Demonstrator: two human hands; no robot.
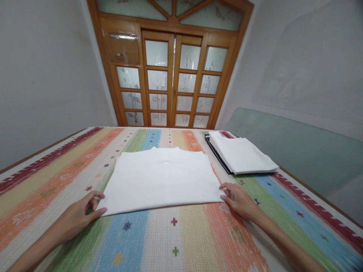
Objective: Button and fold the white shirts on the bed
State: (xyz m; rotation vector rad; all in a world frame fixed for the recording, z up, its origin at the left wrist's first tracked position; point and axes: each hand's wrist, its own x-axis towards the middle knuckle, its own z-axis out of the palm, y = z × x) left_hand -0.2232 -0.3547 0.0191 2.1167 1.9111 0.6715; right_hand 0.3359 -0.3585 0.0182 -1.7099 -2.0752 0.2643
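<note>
A folded white garment [164, 177] lies flat on the striped tablecloth [159, 234] in front of me, its long near edge running from side to side. At that edge's left corner, my left hand [82, 213] is closed with thumb and forefinger on the fabric. My right hand [239, 198] pinches the right corner, its other fingers curled. The far edge of the garment is slightly uneven, with small points of cloth sticking out. What kind of garment it is, I cannot tell.
A stack of folded white cloth [245, 155] rests on the table at the right, with black, white-striped fabric [217, 155] under it. A pale green panel [295, 147] stands along the right side. Wooden glass-paned doors [172, 83] are beyond the table's far end.
</note>
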